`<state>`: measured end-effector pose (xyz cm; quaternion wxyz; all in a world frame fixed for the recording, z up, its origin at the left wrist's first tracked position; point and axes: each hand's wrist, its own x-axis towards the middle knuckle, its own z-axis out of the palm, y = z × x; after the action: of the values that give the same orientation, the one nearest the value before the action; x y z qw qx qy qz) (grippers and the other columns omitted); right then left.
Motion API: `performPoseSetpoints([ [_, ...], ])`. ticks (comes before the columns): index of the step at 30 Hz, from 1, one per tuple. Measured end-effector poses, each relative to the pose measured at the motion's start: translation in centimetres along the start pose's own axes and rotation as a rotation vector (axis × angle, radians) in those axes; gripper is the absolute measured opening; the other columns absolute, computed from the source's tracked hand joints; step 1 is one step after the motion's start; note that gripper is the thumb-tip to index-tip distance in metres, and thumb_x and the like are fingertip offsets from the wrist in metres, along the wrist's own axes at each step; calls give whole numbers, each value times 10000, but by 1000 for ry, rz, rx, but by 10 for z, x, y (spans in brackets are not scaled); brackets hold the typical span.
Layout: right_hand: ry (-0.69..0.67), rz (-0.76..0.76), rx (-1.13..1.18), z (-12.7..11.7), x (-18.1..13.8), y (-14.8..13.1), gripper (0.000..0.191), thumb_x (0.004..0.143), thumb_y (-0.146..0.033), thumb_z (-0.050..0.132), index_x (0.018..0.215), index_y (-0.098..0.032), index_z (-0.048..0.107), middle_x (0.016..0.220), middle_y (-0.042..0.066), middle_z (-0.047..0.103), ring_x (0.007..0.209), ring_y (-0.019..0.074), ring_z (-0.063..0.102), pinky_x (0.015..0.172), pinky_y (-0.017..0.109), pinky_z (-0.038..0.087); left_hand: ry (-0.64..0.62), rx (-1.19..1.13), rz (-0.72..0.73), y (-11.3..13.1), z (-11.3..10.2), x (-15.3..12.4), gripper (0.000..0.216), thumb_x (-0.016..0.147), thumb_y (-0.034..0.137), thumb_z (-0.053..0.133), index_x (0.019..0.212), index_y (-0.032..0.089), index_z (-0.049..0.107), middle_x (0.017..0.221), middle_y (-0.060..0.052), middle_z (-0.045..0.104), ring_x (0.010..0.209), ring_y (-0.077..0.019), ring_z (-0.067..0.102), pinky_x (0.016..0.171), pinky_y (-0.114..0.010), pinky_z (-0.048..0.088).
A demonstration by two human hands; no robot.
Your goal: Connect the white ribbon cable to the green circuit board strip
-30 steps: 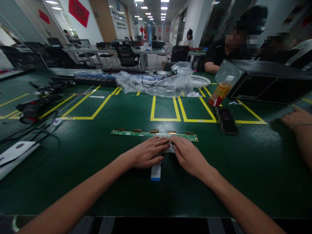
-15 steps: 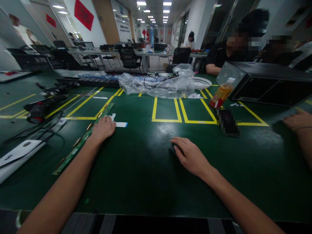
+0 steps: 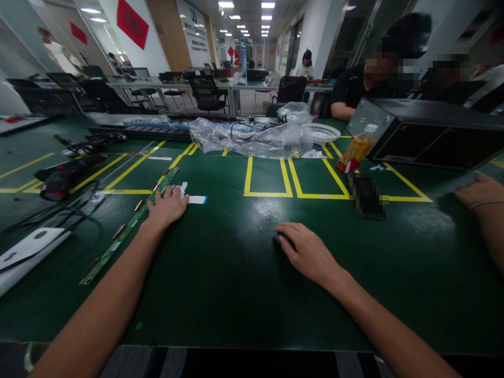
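My left hand point(image 3: 167, 206) lies on the green table point(image 3: 220, 273) with its fingers spread, beside a long, narrow green circuit board point(image 3: 125, 231) with gold-coloured connectors. The board runs slantwise along the hand's left side. Under and beside the fingers is a white flat ribbon cable point(image 3: 197, 199) with a blue end, partly covered by the hand. My right hand point(image 3: 305, 247) rests palm down on the bare tabletop, fingers loosely bent, thumb apart from them, holding nothing that I can see.
Crumpled clear plastic point(image 3: 252, 139) lies at the back beside a white basket point(image 3: 321, 133). To the right are a drink bottle point(image 3: 356, 149), a phone point(image 3: 368, 195), a black case point(image 3: 433, 131) and another person's hand point(image 3: 480, 191). Cables and a white box point(image 3: 35, 247) lie left.
The circuit board has shifted slightly left, away from my left hand, whose fingers have spread a little. My right hand stays in place.
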<state>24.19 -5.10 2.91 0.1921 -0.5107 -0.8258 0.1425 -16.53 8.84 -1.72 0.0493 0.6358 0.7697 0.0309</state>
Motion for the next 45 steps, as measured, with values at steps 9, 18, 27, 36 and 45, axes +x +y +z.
performPoseSetpoints([
  [9,14,-24,-35,1,0,0,313,996,-249,498,1256,-211,668,1286,107,693,1185,272,633,980,470,538,-38,138,369,38,-5,-24,638,1050,472,209,1586,136,297,1630,-174,303,1502,-431,220,1147,-647,258],
  [18,-17,-107,-123,18,-1,0,507,960,-221,508,1452,-99,512,1508,166,530,1402,273,477,1170,465,394,-105,-28,1205,152,5,-113,523,1065,406,424,1553,222,375,1636,-89,319,1520,-241,268,1236,-444,200],
  [27,-57,-98,-150,12,-2,-5,453,989,-248,483,1405,-91,567,1461,179,573,1364,284,517,1130,477,444,98,-37,768,93,-13,-57,537,1062,443,327,1438,114,522,1523,-154,487,1439,-264,415,1201,-448,300],
  [36,-71,-112,-153,22,-2,3,553,966,-273,518,1489,-97,482,1540,195,484,1437,315,428,1184,522,366,27,86,-159,6,-9,-9,832,985,578,236,1496,-63,381,1570,-312,329,1453,-440,333,1114,-623,339],
  [45,-136,-91,-190,18,0,-1,557,986,-302,492,1487,-60,478,1555,209,455,1445,327,417,1191,529,351,81,75,-206,6,-9,-2,847,949,584,337,1465,-83,415,1508,-322,422,1352,-431,474,1044,-515,447],
])
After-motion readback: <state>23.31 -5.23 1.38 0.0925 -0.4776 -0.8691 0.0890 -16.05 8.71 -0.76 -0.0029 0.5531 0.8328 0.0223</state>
